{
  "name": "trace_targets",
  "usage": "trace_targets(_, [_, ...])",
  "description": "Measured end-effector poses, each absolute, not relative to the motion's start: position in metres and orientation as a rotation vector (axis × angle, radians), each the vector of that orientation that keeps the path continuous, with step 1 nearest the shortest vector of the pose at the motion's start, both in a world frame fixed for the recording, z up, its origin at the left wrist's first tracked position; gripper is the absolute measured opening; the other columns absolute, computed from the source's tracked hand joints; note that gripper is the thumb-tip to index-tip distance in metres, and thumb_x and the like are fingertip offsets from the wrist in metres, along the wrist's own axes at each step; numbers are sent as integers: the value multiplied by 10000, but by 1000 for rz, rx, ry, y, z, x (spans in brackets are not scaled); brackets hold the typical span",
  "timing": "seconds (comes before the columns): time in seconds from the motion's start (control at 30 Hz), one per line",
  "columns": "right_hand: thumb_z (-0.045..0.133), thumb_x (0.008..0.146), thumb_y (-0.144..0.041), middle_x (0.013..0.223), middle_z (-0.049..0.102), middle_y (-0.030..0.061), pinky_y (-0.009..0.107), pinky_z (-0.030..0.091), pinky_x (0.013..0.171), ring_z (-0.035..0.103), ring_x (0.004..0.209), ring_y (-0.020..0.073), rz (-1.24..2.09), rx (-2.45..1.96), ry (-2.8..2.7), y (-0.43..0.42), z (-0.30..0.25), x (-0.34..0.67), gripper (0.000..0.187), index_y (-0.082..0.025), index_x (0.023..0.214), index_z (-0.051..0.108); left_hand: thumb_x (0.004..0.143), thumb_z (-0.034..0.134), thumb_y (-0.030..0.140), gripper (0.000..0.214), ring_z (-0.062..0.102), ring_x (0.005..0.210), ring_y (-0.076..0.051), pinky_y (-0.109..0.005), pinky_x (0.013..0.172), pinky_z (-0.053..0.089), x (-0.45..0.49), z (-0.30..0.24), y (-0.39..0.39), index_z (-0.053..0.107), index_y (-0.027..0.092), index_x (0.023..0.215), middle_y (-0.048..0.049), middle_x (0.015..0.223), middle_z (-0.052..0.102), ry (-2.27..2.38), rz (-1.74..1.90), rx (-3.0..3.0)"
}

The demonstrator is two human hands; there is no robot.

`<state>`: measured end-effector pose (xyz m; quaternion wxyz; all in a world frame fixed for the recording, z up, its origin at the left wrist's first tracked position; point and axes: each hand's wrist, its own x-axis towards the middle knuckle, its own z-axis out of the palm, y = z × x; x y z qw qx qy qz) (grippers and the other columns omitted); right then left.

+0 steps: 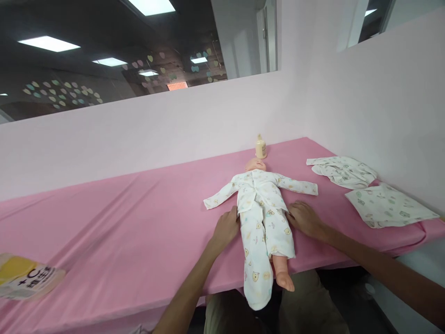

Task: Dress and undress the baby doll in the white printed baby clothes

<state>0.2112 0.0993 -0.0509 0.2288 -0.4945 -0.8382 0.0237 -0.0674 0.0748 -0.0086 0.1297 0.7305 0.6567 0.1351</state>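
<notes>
A baby doll (259, 204) in white printed pyjamas lies on its back on the pink table (139, 222), head toward the wall, legs over the front edge. One bare foot (284, 278) sticks out of a trouser leg. My left hand (226, 228) rests against the doll's hip on its left side, fingers curled onto the cloth. My right hand (304, 219) lies flat on the table touching the other hip, fingers stretched toward the doll.
A small cream bottle (261, 147) stands by the wall behind the doll's head. Two folded printed garments (342, 170) (387, 206) lie at the right end. A yellow and white packet (24, 276) sits at the far left. Pink walls close the back and right.
</notes>
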Motion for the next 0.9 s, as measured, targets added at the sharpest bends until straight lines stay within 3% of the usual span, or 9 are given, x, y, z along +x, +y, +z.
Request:
trace_targets(0.2, [420, 910, -259, 797, 629, 69, 360, 392, 743, 563, 770, 232, -42, -1306, -2189, 89, -31, 200, 193, -207, 830, 589, 845, 411, 218, 227, 566, 834, -215, -298, 674, 388, -64, 21, 71, 514, 221, 1048, -50, 895, 604, 1843, 632, 2066])
trace_targets(0.3, [458, 910, -271, 922, 627, 92, 364, 398, 794, 554, 876, 247, -127, -1209, -2149, 88, -13, 184, 173, -194, 983, 594, 847, 418, 200, 152, 540, 910, -203, -304, 738, 404, -53, 26, 75, 543, 203, 936, -57, 967, 587, 1808, 793, 2211])
trace_targets(0.47, [367, 948, -180, 809, 599, 59, 344, 382, 758, 523, 794, 206, -126, -1110, -2155, 93, 2, 149, 253, -207, 807, 576, 877, 389, 153, 142, 495, 786, -179, -307, 716, 382, -29, 17, 82, 502, 193, 801, -40, 818, 558, 1687, 860, 2522])
trace_targets(0.73, [415, 920, -153, 808, 594, 68, 357, 381, 770, 495, 825, 223, -200, -938, -2414, 88, -2, 146, 225, -192, 751, 558, 803, 395, 76, 178, 499, 804, -187, -327, 760, 390, -34, 14, 78, 530, 192, 790, -54, 850, 586, 1480, 664, 2676])
trace_targets(0.83, [421, 915, -179, 766, 593, 38, 324, 392, 728, 517, 765, 191, 53, -1003, -2389, 95, 10, 149, 232, -205, 727, 554, 804, 435, 138, 134, 507, 826, -192, -328, 773, 405, -38, 29, 76, 556, 196, 799, -50, 869, 594, 1390, 616, 2570])
trace_targets(0.9, [415, 909, -193, 774, 600, 18, 294, 395, 686, 535, 730, 169, 254, -1091, -2263, 109, 21, 146, 193, -212, 808, 579, 815, 451, 195, 127, 514, 827, -194, -329, 778, 416, -39, 40, 75, 576, 201, 799, -45, 869, 595, 1341, 535, 2470])
